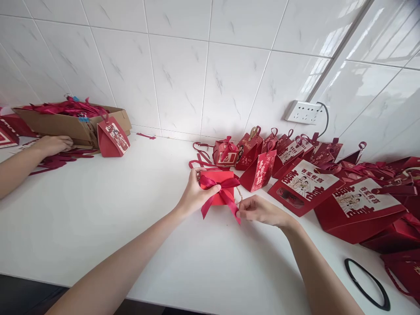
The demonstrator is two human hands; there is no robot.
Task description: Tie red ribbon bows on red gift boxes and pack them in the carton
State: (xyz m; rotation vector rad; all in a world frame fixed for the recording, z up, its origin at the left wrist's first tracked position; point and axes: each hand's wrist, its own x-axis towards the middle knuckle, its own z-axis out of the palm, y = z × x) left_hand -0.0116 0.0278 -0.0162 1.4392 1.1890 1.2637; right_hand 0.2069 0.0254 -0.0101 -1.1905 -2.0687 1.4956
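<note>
A small red gift box [219, 178] sits on the white table [131, 210], with a dark red ribbon [223, 196] wrapped across it. My left hand [194, 193] pinches the ribbon against the box's near left corner, fingers closed. My right hand [259, 211] is closed on the ribbon's loose end just right of the box and holds it out low over the table.
Finished red boxes and gift bags [308, 179] crowd the right side along the tiled wall. A cardboard carton [65, 124] of ribbons stands at the back left, where another person's hand [54, 144] rests. A black hair band [366, 284] lies front right. A wall socket [303, 112] is behind.
</note>
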